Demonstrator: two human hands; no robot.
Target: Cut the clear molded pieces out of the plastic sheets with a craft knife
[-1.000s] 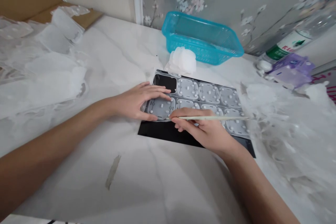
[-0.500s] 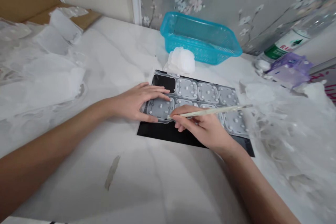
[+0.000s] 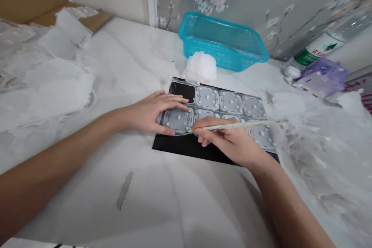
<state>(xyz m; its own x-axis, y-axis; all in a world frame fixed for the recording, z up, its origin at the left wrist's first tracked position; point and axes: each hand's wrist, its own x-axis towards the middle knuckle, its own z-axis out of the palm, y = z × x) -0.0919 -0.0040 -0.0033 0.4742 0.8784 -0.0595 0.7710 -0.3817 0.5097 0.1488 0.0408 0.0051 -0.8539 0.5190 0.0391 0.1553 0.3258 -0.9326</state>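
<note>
A translucent sheet of several square moulded pieces with white dots [image 3: 229, 104] lies on a black mat [image 3: 186, 145] on the white table. My left hand [image 3: 151, 112] lies flat on the sheet's left end, fingers stretched out, pressing it down. My right hand [image 3: 229, 141] is closed in a pen grip on a thin pale stick tool [image 3: 241, 124]. The tool's tip touches the near edge of the leftmost square, right beside my left thumb. One cell at the sheet's far left corner is open and shows the black mat through it.
A turquoise plastic basket [image 3: 223, 42] stands behind the mat, with a small pile of white translucent pieces [image 3: 202, 66] in front of it. Heaps of clear plastic scrap lie at left [image 3: 49, 69] and right [image 3: 316, 135]. A bottle [image 3: 319, 48] and purple packet [image 3: 322, 75] sit far right.
My right hand has shifted slightly along the sheet's near edge, and the tool's rear end has swung up, then down a little. My left hand has stayed in place.
</note>
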